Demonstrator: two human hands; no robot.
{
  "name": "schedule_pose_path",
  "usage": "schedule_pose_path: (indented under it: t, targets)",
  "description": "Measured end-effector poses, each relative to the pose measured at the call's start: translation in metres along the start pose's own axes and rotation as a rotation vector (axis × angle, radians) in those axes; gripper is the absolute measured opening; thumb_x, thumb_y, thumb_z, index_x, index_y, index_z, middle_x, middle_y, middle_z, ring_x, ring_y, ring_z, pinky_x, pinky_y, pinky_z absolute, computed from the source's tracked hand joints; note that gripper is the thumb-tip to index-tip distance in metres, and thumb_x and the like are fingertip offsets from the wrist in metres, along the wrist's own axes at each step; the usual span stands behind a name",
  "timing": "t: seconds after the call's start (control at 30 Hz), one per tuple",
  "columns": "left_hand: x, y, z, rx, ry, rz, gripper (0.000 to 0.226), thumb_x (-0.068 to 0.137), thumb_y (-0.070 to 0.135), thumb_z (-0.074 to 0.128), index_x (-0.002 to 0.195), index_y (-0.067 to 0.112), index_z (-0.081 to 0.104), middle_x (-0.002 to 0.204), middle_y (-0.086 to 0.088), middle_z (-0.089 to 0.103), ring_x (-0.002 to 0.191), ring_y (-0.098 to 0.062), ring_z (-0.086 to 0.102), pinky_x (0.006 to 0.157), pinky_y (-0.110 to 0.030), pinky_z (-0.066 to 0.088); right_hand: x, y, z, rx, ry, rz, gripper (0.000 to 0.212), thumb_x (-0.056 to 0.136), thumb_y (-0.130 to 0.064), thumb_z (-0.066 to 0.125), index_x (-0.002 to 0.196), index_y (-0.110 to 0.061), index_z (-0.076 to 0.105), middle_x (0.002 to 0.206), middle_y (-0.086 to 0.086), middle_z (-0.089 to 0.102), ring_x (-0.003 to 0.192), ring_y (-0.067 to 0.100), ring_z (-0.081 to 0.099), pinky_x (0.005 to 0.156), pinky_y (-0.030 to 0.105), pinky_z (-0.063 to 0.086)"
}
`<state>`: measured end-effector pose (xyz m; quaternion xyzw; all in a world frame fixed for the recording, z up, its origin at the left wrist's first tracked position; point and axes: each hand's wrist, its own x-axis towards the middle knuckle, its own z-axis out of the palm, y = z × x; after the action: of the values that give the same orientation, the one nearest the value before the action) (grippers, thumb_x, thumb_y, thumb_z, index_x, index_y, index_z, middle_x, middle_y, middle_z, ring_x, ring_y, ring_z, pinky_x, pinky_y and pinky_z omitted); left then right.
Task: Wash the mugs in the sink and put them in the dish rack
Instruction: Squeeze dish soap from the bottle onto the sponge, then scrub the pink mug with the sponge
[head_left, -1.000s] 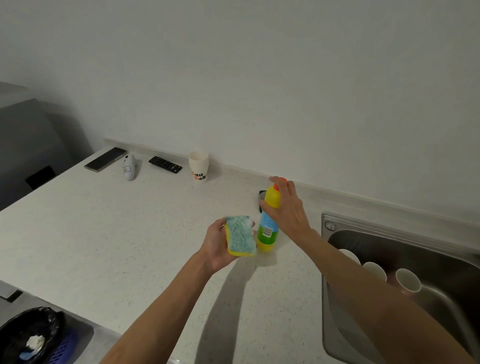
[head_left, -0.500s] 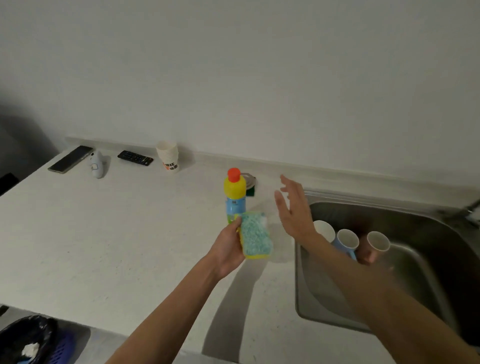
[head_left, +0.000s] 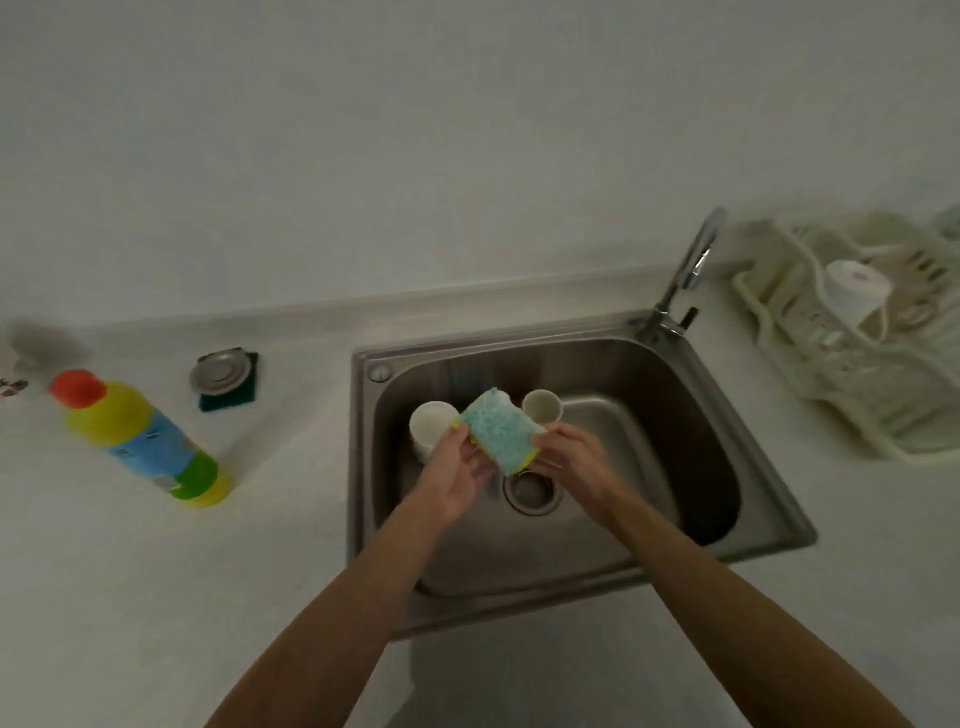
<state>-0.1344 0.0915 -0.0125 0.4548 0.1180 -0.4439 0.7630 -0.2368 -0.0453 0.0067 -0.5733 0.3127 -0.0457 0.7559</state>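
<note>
Both left hand and right hand fingers pinch the sponge, seemingly above the mugs.

both hands gripping sponge, sink

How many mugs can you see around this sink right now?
3. In the sink, one mug stands left of the sponge and a second mug stands right of it. A third mug sits in the dish rack. The sponge may hide another.
</note>
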Motion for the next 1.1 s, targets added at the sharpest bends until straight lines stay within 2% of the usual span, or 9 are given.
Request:
schedule_pose_path:
  t: [0.1,0.2,0.3,0.47,0.7,0.77,0.87,0.97,1.1]
  targets:
    - [0.039,-0.035,0.034,0.145,0.021,-0.081,0.022,0.099,0.025,0.045,0.107,0.012,0.061,0.098,-0.005,0.066,0.089,-0.019,0.061,0.077,-0.034,0.048,0.014,-0.007,-0.051,0.185,0.061,0.045,0.006,0.092,-0.006,0.052,0.092,-0.006,0.057,0.097,0.018,0.064,0.086,0.026,0.064,0.07,0.035,0.054]
    - [0.085,-0.068,0.056,0.355,0.138,-0.094,0.023,0.096,0.022,0.045,0.091,0.018,0.067,0.086,-0.002,0.065,0.079,-0.017,0.058,0.058,-0.027,0.04,0.033,-0.008,-0.099,0.299,0.119,0.105,0.033,0.09,-0.015,0.05,0.115,0.006,0.052,0.108,0.021,0.061,0.094,0.029,0.061,0.074,0.039,0.05]
    - [0.128,-0.093,0.067,0.566,0.375,-0.065,0.026,0.102,0.024,0.037,0.087,0.012,0.054,0.069,-0.007,0.053,0.059,-0.017,0.05,0.049,-0.028,0.04,0.053,-0.006,-0.139,0.4,0.167,0.203,0.047,0.089,-0.016,0.048,0.129,0.009,0.048,0.114,0.024,0.061,0.101,0.033,0.059,0.083,0.044,0.048]
    - [0.213,-0.138,0.032,0.954,0.415,0.045,0.049,0.102,0.044,0.034,0.127,0.008,0.053,0.12,-0.019,0.061,0.111,-0.036,0.057,0.095,-0.043,0.046,0.077,0.002,-0.178,0.468,0.147,0.268,0.045,0.09,-0.018,0.043,0.128,0.002,0.054,0.124,0.024,0.061,0.111,0.036,0.058,0.084,0.044,0.048]
    - [0.214,-0.132,0.043,1.284,0.434,0.037,0.047,0.102,0.042,0.029,0.138,0.014,0.042,0.131,-0.021,0.053,0.121,-0.041,0.049,0.102,-0.047,0.04,0.101,0.003,-0.199,0.445,0.117,0.251,0.044,0.084,-0.018,0.052,0.127,-0.005,0.054,0.127,0.023,0.06,0.113,0.036,0.06,0.083,0.044,0.051]
    - [0.207,-0.123,0.051,1.311,0.367,0.075,0.043,0.104,0.033,0.03,0.135,0.008,0.046,0.128,-0.021,0.055,0.119,-0.039,0.05,0.103,-0.048,0.039,0.103,-0.006,-0.2,0.285,0.138,0.207,0.033,0.085,-0.017,0.054,0.117,-0.007,0.057,0.124,0.023,0.059,0.115,0.037,0.058,0.09,0.05,0.05]
    - [0.173,-0.109,0.07,1.127,0.261,0.127,0.035,0.104,0.028,0.034,0.121,0.005,0.055,0.113,-0.012,0.062,0.104,-0.024,0.058,0.091,-0.034,0.044,0.1,-0.028,-0.205,-0.274,0.1,0.028,0.013,0.098,-0.021,0.047,0.106,-0.012,0.053,0.109,0.013,0.06,0.096,0.022,0.062,0.076,0.037,0.054]
    - [0.14,-0.099,0.079,1.088,0.212,0.172,0.031,0.103,0.027,0.039,0.112,0.006,0.06,0.103,-0.007,0.063,0.101,-0.023,0.061,0.085,-0.028,0.044,0.096,-0.047,-0.201,-0.716,-0.078,-0.207,0.009,0.1,-0.027,0.046,0.105,-0.02,0.047,0.087,0.008,0.064,0.067,0.019,0.061,0.06,0.033,0.051]
    - [0.103,-0.076,0.092,1.092,0.186,0.273,0.025,0.101,0.029,0.046,0.091,0.011,0.06,0.082,-0.001,0.063,0.08,-0.017,0.06,0.067,-0.02,0.043,0.102,-0.059,-0.171,-1.146,-0.338,-0.314,0.007,0.098,-0.034,0.044,0.1,-0.028,0.04,0.086,-0.001,0.059,0.073,0.014,0.058,0.065,0.035,0.049]
